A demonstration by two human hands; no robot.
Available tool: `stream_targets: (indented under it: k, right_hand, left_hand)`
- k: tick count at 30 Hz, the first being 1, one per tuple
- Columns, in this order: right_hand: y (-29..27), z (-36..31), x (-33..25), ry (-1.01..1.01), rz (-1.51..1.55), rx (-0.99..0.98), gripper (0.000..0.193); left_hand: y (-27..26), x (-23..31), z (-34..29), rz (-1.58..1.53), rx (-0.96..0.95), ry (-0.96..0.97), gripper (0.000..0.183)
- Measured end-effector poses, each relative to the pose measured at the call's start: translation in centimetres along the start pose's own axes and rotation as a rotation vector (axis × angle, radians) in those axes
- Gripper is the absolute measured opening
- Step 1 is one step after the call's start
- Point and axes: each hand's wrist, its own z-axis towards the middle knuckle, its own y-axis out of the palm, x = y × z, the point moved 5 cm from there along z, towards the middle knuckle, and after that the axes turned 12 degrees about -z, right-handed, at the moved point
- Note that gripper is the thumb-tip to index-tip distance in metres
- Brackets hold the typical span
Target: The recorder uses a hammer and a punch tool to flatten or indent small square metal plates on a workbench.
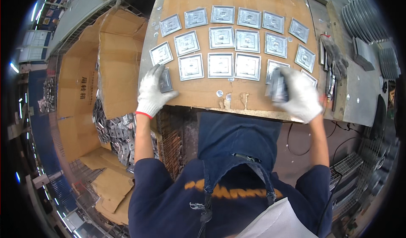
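Rows of square silvery metal plates (221,37) with raised rims lie on the cardboard-covered tabletop (192,95). At the table's near left, my left hand (151,92), in a white glove with a red cuff, has its fingers along one side of a square metal plate (166,80) and its thumb at the lower edge. My right hand (300,96), also gloved in white, grips a small stack of square metal plates (278,88) at the near right. That stack is blurred and partly covers a plate (275,67) lying on the table.
To the left, a big open cardboard box (120,64) stands beside a heap of metal parts (122,136). Hand tools (330,83) and a grey glove (334,52) lie along the table's right side. Beyond them stand stacked round metal discs (364,19).
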Motion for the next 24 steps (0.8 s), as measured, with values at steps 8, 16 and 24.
stream_targets:
  k: [8, 16, 24]
  right_hand:
    - [6.8, 7.0, -18.1, -0.403, 0.088, 0.007, 0.097]
    - [4.1, 3.9, -13.0, -0.282, 0.068, -0.010, 0.107]
    - [2.6, -1.1, -5.9, -0.096, -0.027, -0.047, 0.120]
  left_hand:
    - [2.5, 2.9, -2.2, -0.292, 0.423, 0.143, 0.061]
    - [5.5, 9.9, -3.2, -0.308, 0.209, 0.346, 0.071]
    - [7.8, 14.5, -1.9, -0.243, 0.058, 0.446, 0.083]
